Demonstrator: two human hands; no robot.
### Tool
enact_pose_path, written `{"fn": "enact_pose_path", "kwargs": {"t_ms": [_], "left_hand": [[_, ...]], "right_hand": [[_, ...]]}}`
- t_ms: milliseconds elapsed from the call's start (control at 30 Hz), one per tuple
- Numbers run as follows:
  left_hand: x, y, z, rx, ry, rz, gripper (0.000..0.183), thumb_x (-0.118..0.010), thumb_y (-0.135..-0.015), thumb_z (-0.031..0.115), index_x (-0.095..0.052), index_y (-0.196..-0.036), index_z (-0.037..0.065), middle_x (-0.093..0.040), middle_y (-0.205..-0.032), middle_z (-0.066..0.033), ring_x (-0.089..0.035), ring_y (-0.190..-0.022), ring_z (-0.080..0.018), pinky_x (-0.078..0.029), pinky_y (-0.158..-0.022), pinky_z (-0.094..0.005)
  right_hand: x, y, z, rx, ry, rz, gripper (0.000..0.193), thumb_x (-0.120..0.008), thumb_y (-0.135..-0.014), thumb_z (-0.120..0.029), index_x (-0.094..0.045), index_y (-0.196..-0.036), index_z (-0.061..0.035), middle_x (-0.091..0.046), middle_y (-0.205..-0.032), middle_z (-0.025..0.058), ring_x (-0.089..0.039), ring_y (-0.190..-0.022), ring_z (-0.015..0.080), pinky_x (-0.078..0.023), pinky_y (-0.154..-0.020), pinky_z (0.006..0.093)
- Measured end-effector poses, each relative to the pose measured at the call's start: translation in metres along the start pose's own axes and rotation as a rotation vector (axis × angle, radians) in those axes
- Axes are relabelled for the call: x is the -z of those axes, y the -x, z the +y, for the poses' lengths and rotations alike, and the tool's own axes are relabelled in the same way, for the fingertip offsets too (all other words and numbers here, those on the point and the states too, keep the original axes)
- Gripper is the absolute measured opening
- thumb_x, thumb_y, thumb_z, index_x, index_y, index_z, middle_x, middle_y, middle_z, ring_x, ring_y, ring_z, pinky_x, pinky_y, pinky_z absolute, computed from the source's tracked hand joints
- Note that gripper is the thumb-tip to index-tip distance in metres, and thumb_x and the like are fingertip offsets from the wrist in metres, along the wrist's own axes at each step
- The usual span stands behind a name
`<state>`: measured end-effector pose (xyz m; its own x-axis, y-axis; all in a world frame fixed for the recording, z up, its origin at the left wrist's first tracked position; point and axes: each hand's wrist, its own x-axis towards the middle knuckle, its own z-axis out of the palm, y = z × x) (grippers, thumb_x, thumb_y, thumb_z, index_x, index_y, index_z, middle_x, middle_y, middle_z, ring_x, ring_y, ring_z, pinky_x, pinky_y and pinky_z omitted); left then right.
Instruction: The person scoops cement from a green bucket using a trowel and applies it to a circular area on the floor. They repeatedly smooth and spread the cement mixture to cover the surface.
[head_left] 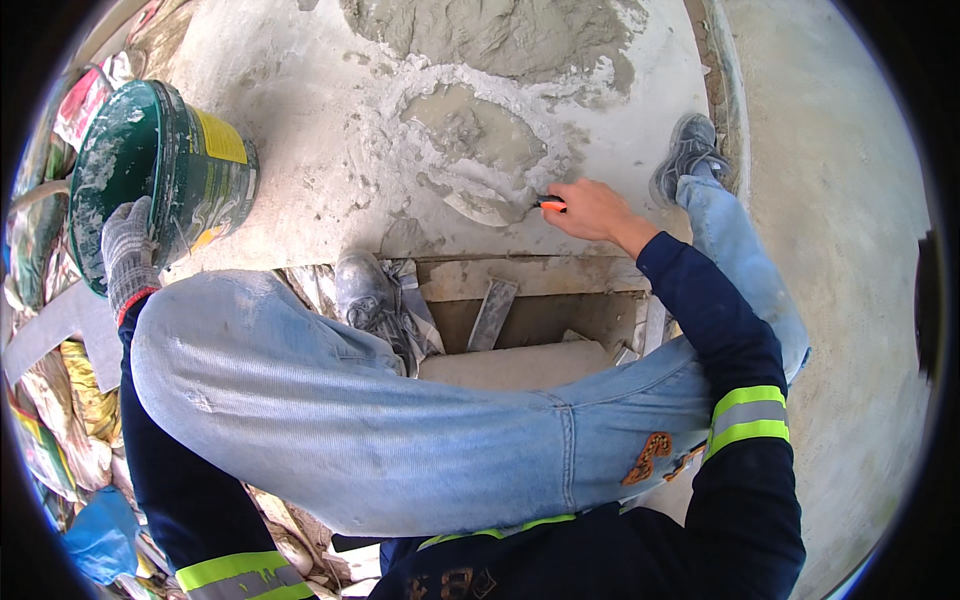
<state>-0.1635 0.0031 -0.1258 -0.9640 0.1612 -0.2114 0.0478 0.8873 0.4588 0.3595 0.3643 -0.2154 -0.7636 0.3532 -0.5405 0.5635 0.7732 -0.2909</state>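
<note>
My left hand [128, 250], in a grey knit glove, grips the rim of a dark green bucket [215, 185] with a yellow label. The bucket is tipped on its side at the far left, its mouth facing left. My bare right hand [597, 213] is closed round the orange and black handle of a trowel [485, 208]. Grey mix coats the trowel's blade, which lies at the near edge of a ring of pale powder. Inside that ring sits a watery grey puddle [470, 122]. Beyond it spreads a thicker grey heap of mortar [510, 35].
My left shoe [365, 292] rests by the slab's near edge, and my right shoe [690, 155] stands on its right side. Between my legs is a gap with a wooden board [530, 277] along it. Crumpled sacks [70, 420] and a blue plastic piece [105, 530] lie left.
</note>
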Motion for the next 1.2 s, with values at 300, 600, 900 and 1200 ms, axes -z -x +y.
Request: {"fn": "enact_pose_path", "kwargs": {"t_ms": [300,600,900,1200], "left_hand": [[0.002,-0.009,-0.003,-0.068,-0.134,0.022,0.046,-0.065,-0.091,0.036,-0.066,-0.121,0.001,-0.071,-0.105,-0.0137,-0.068,-0.090,-0.0229,-0.053,-0.079,-0.0356],[0.006,-0.013,-0.011,-0.163,-0.150,0.011,0.041,-0.063,-0.093,0.036,-0.070,-0.111,0.000,-0.072,-0.096,-0.0129,-0.067,-0.083,-0.0226,-0.051,-0.075,-0.0358],[0.004,-0.022,-0.024,-0.143,-0.110,0.049,0.045,-0.064,-0.092,0.038,-0.067,-0.118,0.001,-0.071,-0.099,-0.0121,-0.067,-0.082,-0.0196,-0.053,-0.067,-0.0345],[0.002,-0.004,-0.002,-0.067,-0.036,-0.035,0.044,-0.063,-0.092,0.037,-0.068,-0.116,0.001,-0.072,-0.101,-0.0149,-0.068,-0.089,-0.0264,-0.049,-0.083,-0.0374]], "right_hand": [[-0.047,0.025,-0.003,-0.491,-0.383,0.359,0.041,-0.059,-0.089,-0.037,-0.059,-0.108,-0.0009,-0.069,-0.088,0.0244,-0.066,-0.086,0.0430,-0.050,-0.075,0.0510],[-0.132,0.004,-0.091,-1.200,-1.009,0.536,0.048,-0.053,-0.093,-0.026,-0.040,-0.124,0.0080,-0.066,-0.096,0.0273,-0.070,-0.084,0.0363,-0.057,-0.065,0.0434],[-0.154,-0.012,-0.137,-0.932,-1.519,0.520,0.045,-0.055,-0.093,-0.017,-0.033,-0.119,0.0128,-0.064,-0.093,0.0273,-0.070,-0.074,0.0324,-0.057,-0.063,0.0425],[-0.095,-0.013,-0.164,-0.910,-1.590,0.566,0.042,-0.056,-0.091,-0.012,-0.033,-0.123,0.0044,-0.057,-0.102,0.0221,-0.065,-0.076,0.0291,-0.056,-0.060,0.0451]]}}
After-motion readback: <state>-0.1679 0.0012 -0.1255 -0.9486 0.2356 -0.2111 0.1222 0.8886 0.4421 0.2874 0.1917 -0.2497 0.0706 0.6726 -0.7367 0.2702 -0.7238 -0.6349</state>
